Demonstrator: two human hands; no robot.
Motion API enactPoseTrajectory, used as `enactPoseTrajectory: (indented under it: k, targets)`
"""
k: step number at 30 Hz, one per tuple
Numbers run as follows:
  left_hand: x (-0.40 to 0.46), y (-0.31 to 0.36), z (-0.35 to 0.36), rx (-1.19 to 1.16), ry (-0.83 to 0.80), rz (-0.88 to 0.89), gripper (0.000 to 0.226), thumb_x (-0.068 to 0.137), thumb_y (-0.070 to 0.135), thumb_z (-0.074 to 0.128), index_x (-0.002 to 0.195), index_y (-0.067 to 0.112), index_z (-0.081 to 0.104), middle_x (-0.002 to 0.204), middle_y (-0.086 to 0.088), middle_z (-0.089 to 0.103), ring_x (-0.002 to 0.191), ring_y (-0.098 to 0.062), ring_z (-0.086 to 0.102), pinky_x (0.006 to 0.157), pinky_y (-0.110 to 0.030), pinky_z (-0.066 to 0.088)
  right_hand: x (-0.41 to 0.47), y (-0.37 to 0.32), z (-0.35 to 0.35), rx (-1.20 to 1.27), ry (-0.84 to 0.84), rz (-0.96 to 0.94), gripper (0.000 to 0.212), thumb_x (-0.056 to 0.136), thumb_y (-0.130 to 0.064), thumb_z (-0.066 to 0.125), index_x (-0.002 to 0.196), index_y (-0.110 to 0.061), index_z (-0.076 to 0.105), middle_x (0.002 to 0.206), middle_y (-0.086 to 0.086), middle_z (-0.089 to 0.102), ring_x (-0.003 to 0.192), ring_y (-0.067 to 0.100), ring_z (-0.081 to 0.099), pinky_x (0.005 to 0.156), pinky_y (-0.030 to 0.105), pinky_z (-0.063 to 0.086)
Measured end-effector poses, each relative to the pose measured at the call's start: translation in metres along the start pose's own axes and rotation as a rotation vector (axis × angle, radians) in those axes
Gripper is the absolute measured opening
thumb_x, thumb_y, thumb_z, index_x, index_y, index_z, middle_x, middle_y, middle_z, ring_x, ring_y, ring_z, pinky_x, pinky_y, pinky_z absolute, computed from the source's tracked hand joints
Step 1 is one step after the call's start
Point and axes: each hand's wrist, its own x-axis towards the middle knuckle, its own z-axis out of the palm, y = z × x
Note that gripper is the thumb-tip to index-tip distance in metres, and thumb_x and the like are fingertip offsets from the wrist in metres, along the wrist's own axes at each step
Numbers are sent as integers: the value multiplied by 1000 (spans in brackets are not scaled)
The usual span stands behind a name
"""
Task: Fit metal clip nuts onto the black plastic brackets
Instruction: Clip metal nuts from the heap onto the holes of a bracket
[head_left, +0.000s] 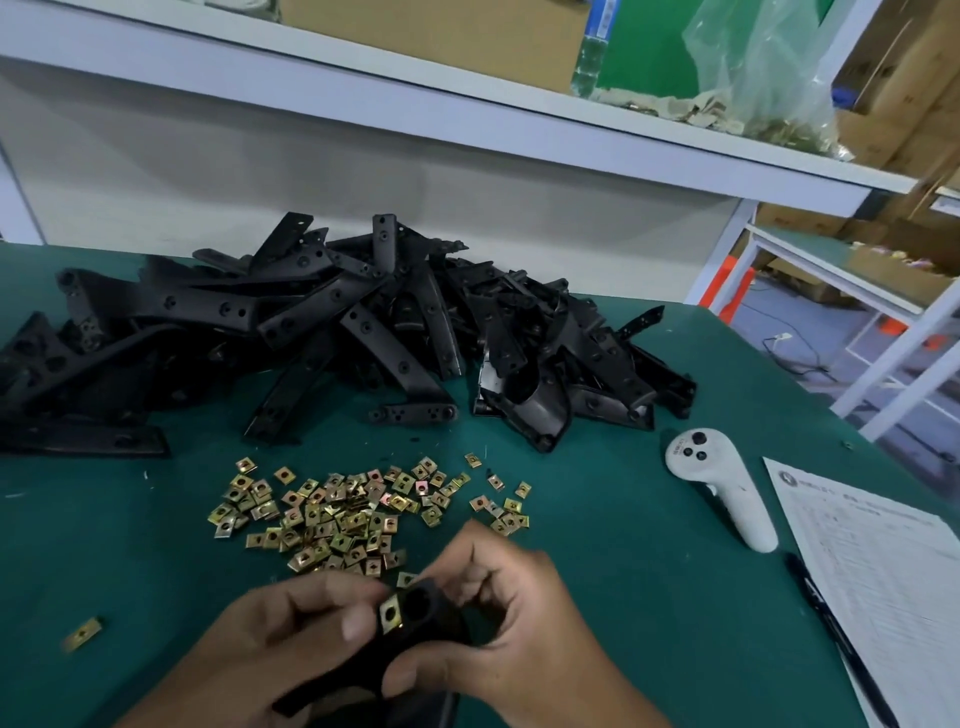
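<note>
Item: black plastic bracket, held at the 6 o'clock edge of the view, just above the green worktop; its upper end shows a round hole. One brass-coloured clip nut sits on that end, at the 9 o'clock side of the hole.

Left hand: grip curled round the bracket from 8 o'clock, thumb tip pressed against the bracket just beside the fitted nut.

Right hand: grip curled round the bracket's end from 3 o'clock, thumb low on the bracket body, fingers bent over the top.

Loose clip nuts: a scattered heap on the worktop at 12 o'clock from the hands, near them. One stray nut lies alone at 9 o'clock, well apart.

Bracket stock: large tangled pile of black brackets beyond the nuts, from 10 to 1 o'clock, against the white back panel.

Other: white handheld controller at 2 o'clock; printed paper sheet at 3 o'clock, with a black pen along its near edge. White shelf overhead carries a clear plastic bag.
</note>
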Motion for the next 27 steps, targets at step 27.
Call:
enactPoseTrajectory:
  k: [27]
  targets:
    - [-7,-3,7,-226,-88,49,52,44,21,103,75,12,62,73,-17,60,62,-25,63,56,-28,55,-4,6,15,-287,158,-350,21,85,-42,77,96,-29,65,84,-16,59,73,3,57,66,11,38]
